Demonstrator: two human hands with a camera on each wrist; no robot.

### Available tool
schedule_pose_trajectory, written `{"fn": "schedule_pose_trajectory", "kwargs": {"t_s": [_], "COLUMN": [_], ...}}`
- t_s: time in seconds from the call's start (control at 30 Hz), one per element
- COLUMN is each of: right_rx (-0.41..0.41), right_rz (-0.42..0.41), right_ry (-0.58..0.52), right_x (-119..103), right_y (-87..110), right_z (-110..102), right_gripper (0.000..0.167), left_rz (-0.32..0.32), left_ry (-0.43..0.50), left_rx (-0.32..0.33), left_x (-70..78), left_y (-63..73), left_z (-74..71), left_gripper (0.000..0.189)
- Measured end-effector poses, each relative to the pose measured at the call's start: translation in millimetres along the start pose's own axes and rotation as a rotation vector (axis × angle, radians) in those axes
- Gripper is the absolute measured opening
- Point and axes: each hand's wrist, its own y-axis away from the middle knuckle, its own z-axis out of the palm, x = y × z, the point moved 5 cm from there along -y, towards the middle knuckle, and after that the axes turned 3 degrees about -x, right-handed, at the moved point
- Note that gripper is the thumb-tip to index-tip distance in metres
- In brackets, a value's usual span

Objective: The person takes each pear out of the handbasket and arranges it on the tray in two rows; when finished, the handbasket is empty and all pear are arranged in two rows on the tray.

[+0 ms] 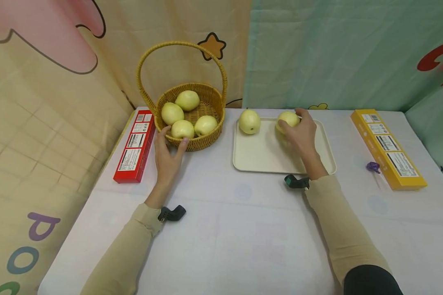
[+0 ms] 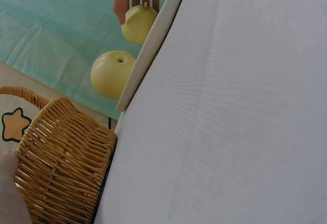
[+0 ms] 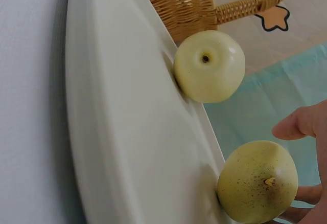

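A wicker basket (image 1: 206,141) with a tall arched handle stands at the back left with several pale yellow-green pears inside. My left hand (image 1: 168,157) holds its front-left rim, thumb against the outer wall; in the left wrist view only the thumb (image 2: 9,180) shows. On a cream tray (image 1: 258,162) sit two more pears. One pear (image 1: 249,121) is at the tray's back left corner. Around the other pear (image 3: 258,182) my right hand (image 1: 302,133) spreads its fingers; in the right wrist view the thumb stands apart from the fruit, and other fingers are partly hidden behind it.
Left of the basket lies a red box (image 1: 134,147). A yellow box (image 1: 389,149) is at the right edge, with a purple-wrapped lollipop (image 1: 373,166) beside it. Printed curtains (image 1: 339,53) hang behind the white-covered table (image 1: 221,241).
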Motion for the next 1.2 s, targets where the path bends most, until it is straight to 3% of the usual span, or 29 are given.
{"fn": "schedule_pose_trajectory", "kwargs": {"t_s": [0.27, 1.2], "right_rx": [-0.061, -0.088], "right_rz": [0.042, -0.002], "right_ry": [0.020, 0.026], "right_x": [-4, -7], "right_y": [1.1, 3.2], "right_z": [0, 12], "right_gripper": [0.073, 0.076], "left_rz": [0.008, -0.002], "left_ry": [0.004, 0.027], "left_rx": [0.002, -0.005], "left_x": [-0.3, -1.5], "left_y": [-0.1, 0.1], "left_z": [0.1, 0.6], "left_gripper": [0.068, 0.068]}}
